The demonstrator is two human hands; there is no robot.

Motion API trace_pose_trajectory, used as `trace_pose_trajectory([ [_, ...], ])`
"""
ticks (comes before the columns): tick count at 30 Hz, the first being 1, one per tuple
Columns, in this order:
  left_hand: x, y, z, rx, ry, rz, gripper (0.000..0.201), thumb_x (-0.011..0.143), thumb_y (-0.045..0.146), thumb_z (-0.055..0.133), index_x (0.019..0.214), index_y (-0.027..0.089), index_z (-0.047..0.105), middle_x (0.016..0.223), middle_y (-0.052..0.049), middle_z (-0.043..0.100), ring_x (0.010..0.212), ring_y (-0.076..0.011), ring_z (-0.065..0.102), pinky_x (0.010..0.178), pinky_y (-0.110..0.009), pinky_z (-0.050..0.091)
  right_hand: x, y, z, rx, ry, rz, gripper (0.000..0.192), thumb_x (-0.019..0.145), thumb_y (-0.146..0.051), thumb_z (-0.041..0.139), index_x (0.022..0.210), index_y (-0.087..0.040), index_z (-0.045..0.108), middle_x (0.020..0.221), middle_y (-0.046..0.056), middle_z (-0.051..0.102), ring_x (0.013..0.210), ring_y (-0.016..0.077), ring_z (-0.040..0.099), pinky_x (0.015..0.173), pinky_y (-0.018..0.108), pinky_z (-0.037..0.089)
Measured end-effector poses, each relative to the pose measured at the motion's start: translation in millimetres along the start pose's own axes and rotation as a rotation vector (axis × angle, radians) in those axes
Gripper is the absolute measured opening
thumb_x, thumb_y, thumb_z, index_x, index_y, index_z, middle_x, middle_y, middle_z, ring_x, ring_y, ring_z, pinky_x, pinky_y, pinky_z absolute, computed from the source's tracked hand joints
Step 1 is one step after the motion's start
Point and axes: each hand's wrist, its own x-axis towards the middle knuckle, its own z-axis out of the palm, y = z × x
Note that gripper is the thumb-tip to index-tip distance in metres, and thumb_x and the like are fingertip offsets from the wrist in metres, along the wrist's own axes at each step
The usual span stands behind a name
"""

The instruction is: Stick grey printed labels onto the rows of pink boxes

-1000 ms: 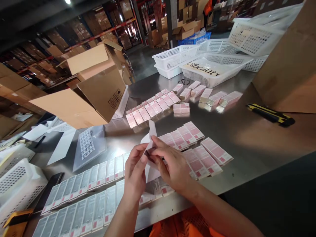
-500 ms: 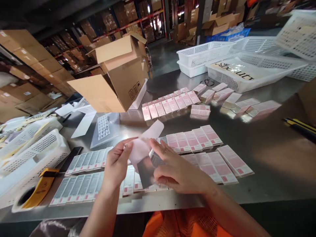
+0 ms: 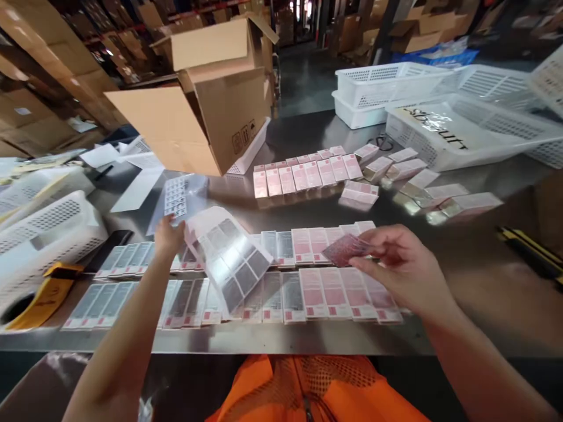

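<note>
Two rows of flat pink boxes [image 3: 334, 290] lie along the near edge of the steel surface [image 3: 461, 281]. Left hand [image 3: 169, 237] pinches a curled sticker backing sheet [image 3: 229, 258] by its corner, held over the rows. Right hand [image 3: 402, 266], well apart from the left, grips one small dark-pink label [image 3: 345, 249] between thumb and fingers. Beyond: another line of pink boxes [image 3: 303, 176], an open cardboard carton [image 3: 211, 99], white perforated baskets [image 3: 387, 91].
</note>
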Motion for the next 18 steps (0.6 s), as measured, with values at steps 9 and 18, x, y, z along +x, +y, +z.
trace_pose_trajectory([
  [9, -108, 97, 57.9, -0.067, -0.399, 0.517, 0.021, 0.08, 0.032, 0.066, 0.099, 0.022, 0.07, 0.109, -0.008, 0.067, 0.104, -0.0265, 0.06, 0.093, -0.038, 0.045, 49, 28, -2, 0.167, -0.279, 0.411, 0.04, 0.069, -0.029, 0.081, 0.088, -0.023, 0.047, 0.07, -0.006, 0.063, 0.065, 0.0143, 0.066, 0.059, 0.026, 0.05],
  [18, -147, 110, 108.2, -0.485, -0.985, -0.113, 0.033, 0.085, 0.047, 0.06, 0.096, 0.018, 0.069, 0.078, -0.005, 0.071, 0.063, -0.0159, 0.063, 0.053, -0.024, 0.046, 82, 41, 11, 0.425, -0.413, 0.559, 0.041, 0.064, -0.021, 0.082, 0.086, -0.021, 0.047, 0.084, -0.007, 0.059, 0.064, 0.0074, 0.063, 0.06, 0.022, 0.056],
])
